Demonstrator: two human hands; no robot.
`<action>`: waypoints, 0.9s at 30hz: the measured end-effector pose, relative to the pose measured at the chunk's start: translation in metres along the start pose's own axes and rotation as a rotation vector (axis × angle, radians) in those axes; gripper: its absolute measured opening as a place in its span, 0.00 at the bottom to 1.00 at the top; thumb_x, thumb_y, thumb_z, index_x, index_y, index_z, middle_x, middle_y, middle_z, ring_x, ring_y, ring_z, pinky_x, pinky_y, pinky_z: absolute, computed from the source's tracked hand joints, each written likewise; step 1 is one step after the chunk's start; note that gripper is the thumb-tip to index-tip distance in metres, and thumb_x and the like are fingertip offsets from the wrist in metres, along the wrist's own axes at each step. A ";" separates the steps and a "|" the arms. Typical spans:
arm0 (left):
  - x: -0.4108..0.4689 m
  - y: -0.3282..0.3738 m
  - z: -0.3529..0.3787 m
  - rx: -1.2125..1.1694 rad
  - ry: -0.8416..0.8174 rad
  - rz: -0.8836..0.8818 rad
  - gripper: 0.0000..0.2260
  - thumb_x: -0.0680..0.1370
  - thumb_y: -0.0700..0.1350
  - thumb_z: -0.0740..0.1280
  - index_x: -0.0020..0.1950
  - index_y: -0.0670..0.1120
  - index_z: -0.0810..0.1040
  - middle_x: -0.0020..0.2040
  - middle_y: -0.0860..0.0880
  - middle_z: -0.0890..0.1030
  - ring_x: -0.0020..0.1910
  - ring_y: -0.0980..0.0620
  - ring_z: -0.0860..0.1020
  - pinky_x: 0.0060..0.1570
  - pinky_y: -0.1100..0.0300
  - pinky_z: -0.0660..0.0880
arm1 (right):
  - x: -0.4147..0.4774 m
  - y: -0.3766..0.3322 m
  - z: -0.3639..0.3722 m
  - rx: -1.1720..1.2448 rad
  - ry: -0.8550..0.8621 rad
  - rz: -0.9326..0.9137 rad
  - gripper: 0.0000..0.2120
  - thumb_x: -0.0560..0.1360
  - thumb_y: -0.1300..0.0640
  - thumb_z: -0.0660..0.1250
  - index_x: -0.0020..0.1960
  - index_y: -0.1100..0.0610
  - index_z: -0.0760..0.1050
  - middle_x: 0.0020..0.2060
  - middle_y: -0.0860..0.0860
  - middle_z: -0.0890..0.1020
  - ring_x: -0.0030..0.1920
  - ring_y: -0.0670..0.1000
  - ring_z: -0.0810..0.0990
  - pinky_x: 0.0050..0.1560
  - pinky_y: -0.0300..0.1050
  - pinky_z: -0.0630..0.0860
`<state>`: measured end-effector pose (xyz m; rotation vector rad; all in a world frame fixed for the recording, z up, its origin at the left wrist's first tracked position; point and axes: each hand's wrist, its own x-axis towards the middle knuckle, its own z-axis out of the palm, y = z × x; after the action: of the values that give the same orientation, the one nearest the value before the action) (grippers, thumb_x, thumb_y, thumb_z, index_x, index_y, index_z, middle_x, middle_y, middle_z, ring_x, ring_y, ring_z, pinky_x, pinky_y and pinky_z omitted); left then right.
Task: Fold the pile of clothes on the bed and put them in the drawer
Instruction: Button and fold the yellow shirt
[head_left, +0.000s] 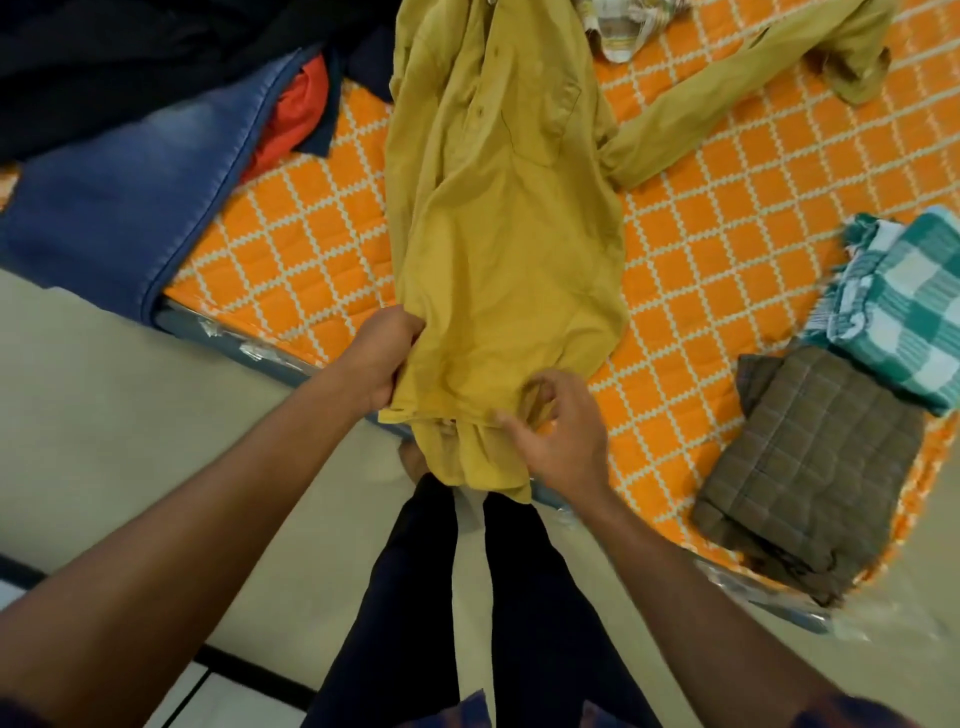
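Far to the left of the fingers, a pair of blue denim jeans (130, 197) lies over the edge of the orange quilted bed cover with a white lattice pattern (291, 249). A red-orange garment (291, 124) and some dark clothing are bunched just beyond them.

The left hand (384, 358) is at the near edge of the bed. Its fingers are curled round the left side of a mustard-yellow long-sleeved button-front shirt (498, 208), gripping the cloth just above the hem.

The shirt spreads directly away from both sets of fingers. Its long axis runs from the hem, which is nearest the person and hangs over the bed edge below the fingers, to the collar at the far end beyond them. The button placket faces up. One sleeve stretches away to the right of the fingers, its cuff (857, 67) well apart from them.

The right hand (561, 431) is at the shirt's lower right. Its thumb and bent fingers pinch a fold of the fabric by the hem.

To the right of those fingers, a folded brown checked garment (810, 467) lies near the bed edge. A folded green-and-white checked cloth (909, 306) touches its far side.
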<state>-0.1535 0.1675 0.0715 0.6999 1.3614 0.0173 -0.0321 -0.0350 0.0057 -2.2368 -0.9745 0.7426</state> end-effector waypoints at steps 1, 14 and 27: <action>-0.005 0.002 0.006 -0.050 -0.007 -0.029 0.13 0.79 0.36 0.58 0.56 0.43 0.80 0.33 0.50 0.83 0.30 0.51 0.82 0.28 0.60 0.77 | -0.015 -0.009 0.012 -0.031 -0.041 -0.020 0.31 0.67 0.35 0.74 0.64 0.51 0.74 0.53 0.45 0.75 0.51 0.45 0.75 0.48 0.40 0.72; -0.034 0.027 0.054 -0.365 -0.136 -0.047 0.15 0.80 0.36 0.52 0.52 0.41 0.79 0.37 0.44 0.82 0.35 0.46 0.82 0.39 0.53 0.83 | 0.016 -0.009 -0.002 0.299 0.145 0.024 0.04 0.75 0.60 0.66 0.41 0.55 0.76 0.33 0.45 0.76 0.36 0.47 0.73 0.36 0.47 0.68; -0.042 0.022 0.117 -0.281 -0.129 -0.105 0.13 0.79 0.35 0.54 0.48 0.41 0.79 0.31 0.45 0.81 0.28 0.48 0.80 0.29 0.56 0.81 | -0.005 0.064 -0.078 0.004 0.491 0.231 0.07 0.70 0.68 0.62 0.41 0.57 0.67 0.28 0.48 0.64 0.29 0.49 0.59 0.30 0.49 0.52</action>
<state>-0.0508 0.1154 0.1234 0.3868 1.2398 0.0767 0.0473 -0.0972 0.0151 -2.3878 -0.4819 0.2571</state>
